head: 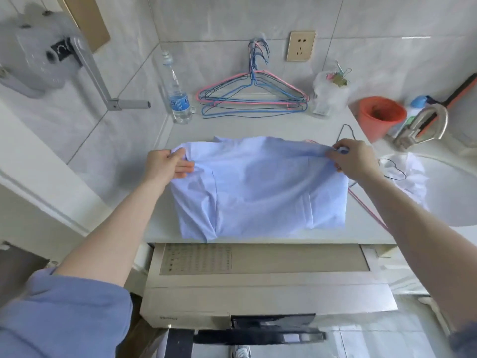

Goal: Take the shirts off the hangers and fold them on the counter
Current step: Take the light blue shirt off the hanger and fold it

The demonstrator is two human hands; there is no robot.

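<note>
The left grip [167, 164] pinched the far left corner of a pale blue shirt [258, 187], thumb on top and fingers lying flat along the cloth. The right grip [358, 161] held the far right corner with curled fingers bunching the fabric. The shirt lay between the two as a broad folded rectangle, its far edge stretched from one hand to the other. Its near edge reached the front edge of the tabletop [232, 125].

A pink wire hanger [366, 205] stuck out from under the shirt's right side, and a black wire hanger [346, 133] rose just behind the right grip. To the right, a white shirt [410, 174] on another dark hanger slumped over the rim of the sink [451, 192], below the faucet [423, 127].

Further back, a pile of pink, blue and black wire hangers [253, 96] leaned against the tiled wall. A water bottle [178, 94] stood to their left; the print on its blue label was too small to read. To their right sat a clear plastic bag [327, 91] with binder clips [340, 76] on top, then an orange bucket [379, 115]. A wall socket [300, 46] sat above.

Below the tabletop stood a washing machine [258, 285]. Its printed panel [198, 259] showed rows of characters, and a small mark [168, 318] sat on its front, both too blurred to read.
</note>
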